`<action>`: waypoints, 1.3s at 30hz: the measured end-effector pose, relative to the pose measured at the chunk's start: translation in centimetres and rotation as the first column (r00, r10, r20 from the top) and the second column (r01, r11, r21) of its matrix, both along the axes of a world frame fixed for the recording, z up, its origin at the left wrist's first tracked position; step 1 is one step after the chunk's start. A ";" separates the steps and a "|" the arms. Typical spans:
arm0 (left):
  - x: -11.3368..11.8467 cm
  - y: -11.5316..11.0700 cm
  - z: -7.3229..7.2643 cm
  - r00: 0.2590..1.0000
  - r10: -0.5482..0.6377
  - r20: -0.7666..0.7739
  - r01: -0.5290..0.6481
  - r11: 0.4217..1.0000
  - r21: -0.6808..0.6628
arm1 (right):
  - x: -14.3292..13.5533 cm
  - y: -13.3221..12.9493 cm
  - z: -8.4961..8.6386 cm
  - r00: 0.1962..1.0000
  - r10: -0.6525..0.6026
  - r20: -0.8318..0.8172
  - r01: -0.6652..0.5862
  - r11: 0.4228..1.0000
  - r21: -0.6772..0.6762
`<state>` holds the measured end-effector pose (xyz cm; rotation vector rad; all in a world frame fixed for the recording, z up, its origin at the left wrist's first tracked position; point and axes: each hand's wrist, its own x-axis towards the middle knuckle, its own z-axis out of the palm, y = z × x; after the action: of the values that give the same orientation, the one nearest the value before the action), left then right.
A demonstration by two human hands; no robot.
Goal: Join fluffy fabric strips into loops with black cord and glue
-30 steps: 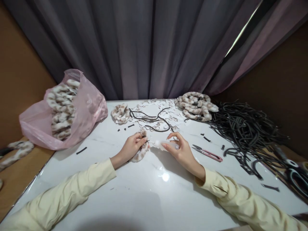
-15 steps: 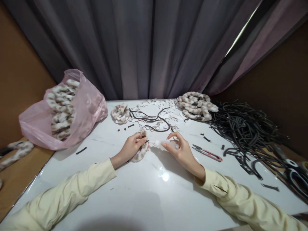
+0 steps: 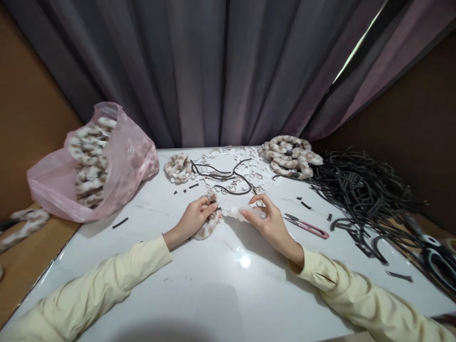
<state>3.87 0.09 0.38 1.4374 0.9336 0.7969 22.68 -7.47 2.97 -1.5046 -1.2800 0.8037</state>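
Note:
A white and brown furry loop point(image 3: 207, 231) is pinched between the thumb and fingers of my left hand point(image 3: 194, 216), near the middle of the white table point(image 3: 199, 285). Thumb and fingers of my right hand point(image 3: 269, 223) grip a small translucent bottle point(image 3: 256, 213). The bottle lies nearly level, its thin nozzle pointing left at the end of the furry loop by my left fingertips. Whether the nozzle tip touches the loop is too small to tell.
Behind my hands are black cords point(image 3: 237, 190), small metal rings and a furry coil point(image 3: 178, 168). A pink bag point(image 3: 131, 161) of furry pieces stands left. Pink snips point(image 3: 309, 229), more furry loops point(image 3: 292, 156), a black cord heap point(image 3: 366, 190) and scissors point(image 3: 438, 261) lie right.
My right hand and the bottle have shifted very slightly. My left hand keeps its hold on the furry loop in the same place.

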 end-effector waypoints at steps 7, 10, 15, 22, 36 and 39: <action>0.0 0.0 0.2 1.000 -0.018 -0.016 0.018 1.000 0.002 | 0.2 0.2 -0.3 0.997 -0.019 0.071 0.015 0.998 0.059; 0.0 -0.1 0.2 1.000 -0.026 -0.013 0.026 1.000 -0.008 | 0.2 0.2 -0.3 0.998 -0.007 0.063 0.004 0.999 0.050; 0.0 -0.1 0.2 1.000 -0.027 -0.010 0.027 1.000 -0.016 | 0.2 0.1 -0.3 0.998 -0.038 0.058 0.035 0.998 0.060; 0.0 0.0 0.2 0.999 -0.036 -0.008 0.036 0.999 -0.026 | 0.1 0.1 0.0 0.993 -0.030 0.118 0.022 0.998 0.064; 0.0 -0.1 0.2 0.999 -0.044 0.000 0.044 0.998 -0.044 | 0.3 0.1 -0.1 0.989 0.019 0.147 -0.033 0.996 0.087; 0.0 -0.1 0.3 0.999 -0.039 -0.001 0.039 0.998 -0.046 | 0.4 0.1 -0.1 0.985 0.015 0.170 -0.028 0.997 0.074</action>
<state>3.90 -0.04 0.64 1.4130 0.9168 0.7408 23.06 -7.32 2.90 -1.5257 -1.4386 0.6435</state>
